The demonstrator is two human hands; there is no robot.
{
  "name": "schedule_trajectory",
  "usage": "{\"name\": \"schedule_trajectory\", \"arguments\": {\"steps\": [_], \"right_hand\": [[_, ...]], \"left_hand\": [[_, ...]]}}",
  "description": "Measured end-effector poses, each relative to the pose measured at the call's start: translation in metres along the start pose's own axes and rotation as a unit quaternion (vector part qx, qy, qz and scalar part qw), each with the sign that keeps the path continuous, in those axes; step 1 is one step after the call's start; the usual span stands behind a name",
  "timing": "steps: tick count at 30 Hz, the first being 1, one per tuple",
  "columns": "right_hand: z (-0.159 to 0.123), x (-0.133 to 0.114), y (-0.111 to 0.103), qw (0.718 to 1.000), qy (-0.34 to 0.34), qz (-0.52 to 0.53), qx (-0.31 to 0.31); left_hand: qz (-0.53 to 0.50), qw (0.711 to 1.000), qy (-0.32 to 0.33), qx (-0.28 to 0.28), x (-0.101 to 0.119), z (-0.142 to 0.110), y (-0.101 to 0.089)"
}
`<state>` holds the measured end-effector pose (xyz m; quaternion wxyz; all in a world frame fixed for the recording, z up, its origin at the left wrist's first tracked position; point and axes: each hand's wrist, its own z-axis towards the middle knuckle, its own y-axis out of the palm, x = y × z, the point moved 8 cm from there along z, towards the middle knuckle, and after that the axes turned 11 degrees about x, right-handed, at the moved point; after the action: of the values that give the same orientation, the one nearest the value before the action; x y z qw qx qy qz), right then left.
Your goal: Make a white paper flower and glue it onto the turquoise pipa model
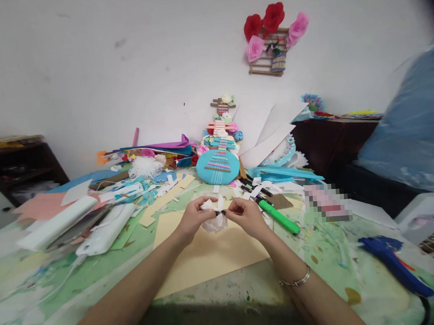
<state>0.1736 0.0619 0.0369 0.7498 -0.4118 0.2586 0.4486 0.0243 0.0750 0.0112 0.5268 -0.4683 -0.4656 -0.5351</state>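
Between my two hands, above a cream sheet of card (209, 264), is a crumpled piece of thin white paper (216, 224), shaped somewhat like a flower. My left hand (194, 217) pinches it from the left, thumb and fingers closed on it. From the right, the fingertips of my right hand (247, 216) are pinched together at the paper's edge, close to the left thumb. A small dark spot shows where the fingertips meet; I cannot make out what it is. A green marker (280, 217) lies just right of my right hand.
A blue paper lute (218, 167) leans at the back by the wall. Blue glue gun (397, 264) lies at right. White power strips (108, 229) with a cord lie left. Paper scraps (130, 191) and black pens (262, 199) are strewn behind my hands.
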Motion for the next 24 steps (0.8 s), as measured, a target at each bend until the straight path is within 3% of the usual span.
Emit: {"name": "schedule_trajectory", "arguments": {"steps": [24], "right_hand": [[-0.0014, -0.002, -0.0014, 0.997, -0.038, -0.06, 0.018]], "left_hand": [[-0.013, 1.0, 0.0, -0.012, -0.0013, 0.0008, 0.002]]}}
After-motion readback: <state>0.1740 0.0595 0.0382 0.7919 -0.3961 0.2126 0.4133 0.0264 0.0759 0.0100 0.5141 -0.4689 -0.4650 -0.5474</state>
